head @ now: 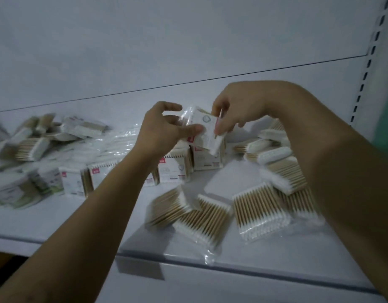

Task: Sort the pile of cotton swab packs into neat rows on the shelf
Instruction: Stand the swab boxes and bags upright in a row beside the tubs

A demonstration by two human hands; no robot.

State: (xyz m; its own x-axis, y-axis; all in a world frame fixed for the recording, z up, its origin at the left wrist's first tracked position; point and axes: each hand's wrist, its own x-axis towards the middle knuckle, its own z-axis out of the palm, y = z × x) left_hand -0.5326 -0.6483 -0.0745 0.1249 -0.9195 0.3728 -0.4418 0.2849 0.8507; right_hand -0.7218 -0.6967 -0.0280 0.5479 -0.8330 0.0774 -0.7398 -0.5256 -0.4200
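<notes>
Cotton swab pack [201, 127] is held above the shelf [79, 217], pinched at opposite edges by curled fingers of left hand [162, 130] and right hand [239, 110], and is best squared label-forward, then set upright flush against the standing row [173, 169].

Print on the held pack [205, 124] is unreadably blurred; the left forearm [114, 186] hides part of the upright row [175, 169].

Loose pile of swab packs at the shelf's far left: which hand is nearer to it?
Left. The left hand holds a raised pack right of that pile; the right hand pinches the pack's far side, farther off.
</notes>
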